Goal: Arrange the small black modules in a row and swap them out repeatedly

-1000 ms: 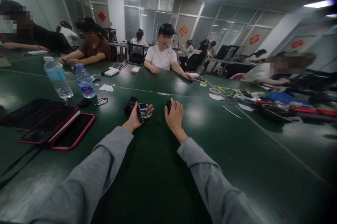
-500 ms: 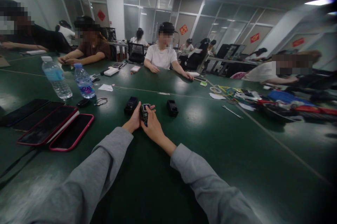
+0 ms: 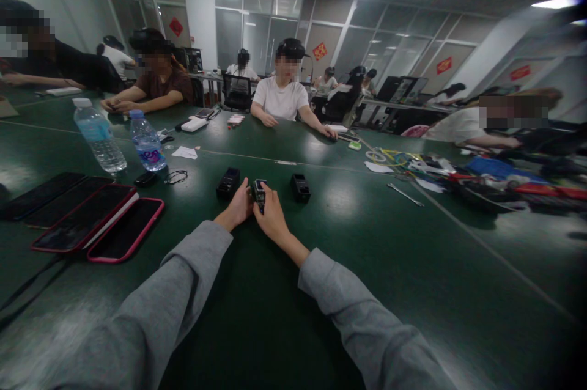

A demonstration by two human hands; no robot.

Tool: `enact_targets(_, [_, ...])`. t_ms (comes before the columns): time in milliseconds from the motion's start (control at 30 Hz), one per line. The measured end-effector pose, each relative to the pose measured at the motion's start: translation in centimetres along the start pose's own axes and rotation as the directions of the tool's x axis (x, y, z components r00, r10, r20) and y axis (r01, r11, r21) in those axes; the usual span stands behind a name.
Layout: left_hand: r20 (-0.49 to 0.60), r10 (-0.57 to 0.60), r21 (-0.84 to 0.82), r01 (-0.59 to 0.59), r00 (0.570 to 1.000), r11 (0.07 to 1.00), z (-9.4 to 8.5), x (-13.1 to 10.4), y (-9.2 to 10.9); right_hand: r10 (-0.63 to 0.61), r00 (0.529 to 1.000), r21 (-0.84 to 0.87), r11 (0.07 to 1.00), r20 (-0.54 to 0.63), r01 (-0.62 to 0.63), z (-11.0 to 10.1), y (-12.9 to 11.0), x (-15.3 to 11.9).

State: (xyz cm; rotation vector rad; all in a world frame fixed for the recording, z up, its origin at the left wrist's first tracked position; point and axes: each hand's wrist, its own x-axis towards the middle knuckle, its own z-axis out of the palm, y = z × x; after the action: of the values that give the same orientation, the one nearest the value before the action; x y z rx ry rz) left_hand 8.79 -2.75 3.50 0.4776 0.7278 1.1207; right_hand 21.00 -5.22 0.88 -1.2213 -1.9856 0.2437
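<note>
A small circuit board with a little screen (image 3: 260, 189) is gripped in my right hand (image 3: 274, 219), thumb along its face. My left hand (image 3: 239, 203) is just left of the board with fingers extended; whether they touch its edge I cannot tell. Beyond my left hand stands a black plastic housing (image 3: 228, 183). A second black housing (image 3: 300, 188) with openings in its top is to the right of my hands.
Several phones (image 3: 126, 230) lie at the left, near two bottles (image 3: 149, 148) and a small black object (image 3: 145, 179). A thin metal tool (image 3: 405, 194) and a pile of cables (image 3: 426, 167) are on the right. Co-workers sit around the green table (image 3: 367, 237).
The circuit board has shifted slightly right and turned within my right hand. My left hand, earlier around the board, is now beside it with its fingers less wrapped.
</note>
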Motion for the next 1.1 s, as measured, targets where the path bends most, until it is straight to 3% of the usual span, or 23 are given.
enact_targets(200, [-0.051,0.149,0.124,-0.142,0.988,0.982,-0.8,1.8,-1.5,0.086,0.993,-0.039,0.995,-0.083,-0.089,-0.3,2.9,1.1])
enact_targets(300, [-0.026,0.308,0.330,-0.283,0.951,0.901,-1.5,2.8,-3.0,0.129,0.985,-0.104,0.984,-0.119,-0.142,-1.0,4.0,1.4])
enact_targets(367, [0.082,0.425,0.530,-0.400,0.902,0.748,-1.7,3.0,-3.9,0.150,0.981,-0.145,0.975,-0.126,-0.168,-1.3,4.5,1.5])
enact_targets(433, [0.231,0.511,0.675,-0.514,0.828,0.528,-1.8,2.9,-4.4,0.153,0.982,-0.181,0.968,-0.112,-0.172,-1.5,4.7,1.4])
enact_targets(500, [0.346,0.531,0.742,-0.572,0.774,0.349,-1.7,2.6,-4.6,0.142,0.987,-0.208,0.966,-0.079,-0.156,-1.6,4.6,1.2])
enact_targets(567, [0.400,0.513,0.766,-0.584,0.760,0.269,-1.6,2.2,-4.5,0.132,0.990,-0.220,0.966,-0.044,-0.139,-1.5,4.4,1.1])
enact_targets(667, [0.410,0.485,0.757,-0.585,0.772,0.291,-1.3,1.9,-4.3,0.132,0.991,-0.203,0.970,-0.024,-0.134,-1.6,3.9,0.9])
enact_targets(833, [0.309,0.493,0.678,-0.552,0.813,0.486,-0.6,1.3,-4.1,0.078,0.997,-0.122,0.990,0.012,-0.076,-1.7,3.5,0.8])
enact_targets(967, [0.249,0.503,0.615,-0.537,0.827,0.577,0.1,0.4,-3.8,0.018,0.997,-0.096,0.995,0.076,-0.010,-1.8,3.4,0.6])
enact_targets(1100, [0.246,0.497,0.640,-0.525,0.832,0.562,0.4,0.0,-3.6,0.000,0.996,-0.103,0.995,0.093,0.010,-1.9,3.4,0.5])
